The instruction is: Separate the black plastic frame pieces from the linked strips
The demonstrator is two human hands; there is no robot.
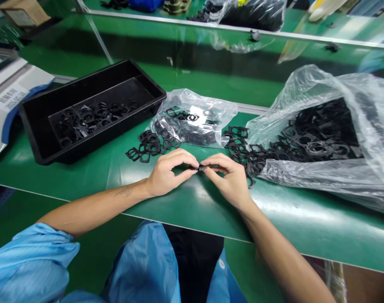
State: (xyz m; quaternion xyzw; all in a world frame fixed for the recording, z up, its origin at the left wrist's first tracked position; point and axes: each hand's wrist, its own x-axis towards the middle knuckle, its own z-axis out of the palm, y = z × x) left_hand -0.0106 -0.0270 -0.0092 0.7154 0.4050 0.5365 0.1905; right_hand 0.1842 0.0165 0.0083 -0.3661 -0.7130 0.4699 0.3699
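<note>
Fingertips [194, 161] of left hand [166, 173] and right hand [232, 179] pinch a small black part [201, 168] between them over the green table [194, 206]; its exact shape is hard to read. Black rings [153, 138] lie beyond, beside a clear bag [221, 110].

Left grip [166, 173] and right grip [232, 180] in mirrored thumb-and-finger pinches, close together, bare forearms [103, 206] angled inward.
</note>
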